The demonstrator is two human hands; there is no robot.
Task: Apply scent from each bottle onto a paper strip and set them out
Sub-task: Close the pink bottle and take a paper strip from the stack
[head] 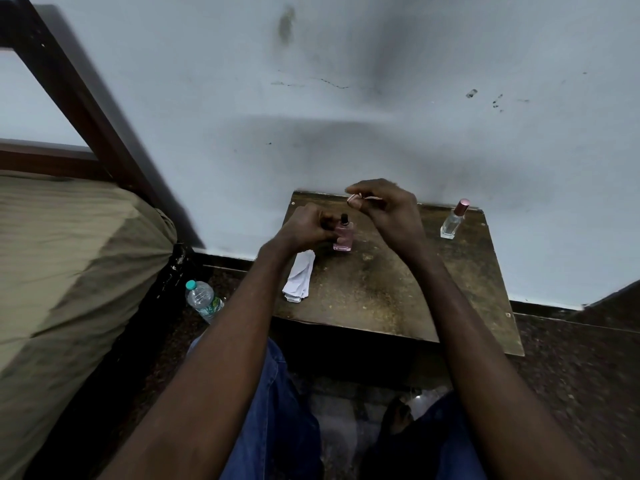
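Bottle of pink-tinted square glass [343, 237], nozzle bare, stands on worn brown tabletop [398, 289] clamped in fingers of left hand [304, 228], right hand [388, 209] pinching its rose-gold cap [354, 199] just above; prob. light, slick, breakable, so grip flat sides low; limp white paper strips [300, 277] near left wrist.

I am looking at a pale blue-grey wall [381, 64] that is carrying dark smudges and scuff marks. A small, worn brown worktop [398, 289] is standing against it. On the left a bed [69, 254] is lying under an olive sheet, its dark wooden frame [69, 81] rising beside the wall. A dark speckled floor [571, 375] is spreading below, a plastic water bottle [202, 299] sitting on it between bed and worktop. Dim light is casting soft shadows.
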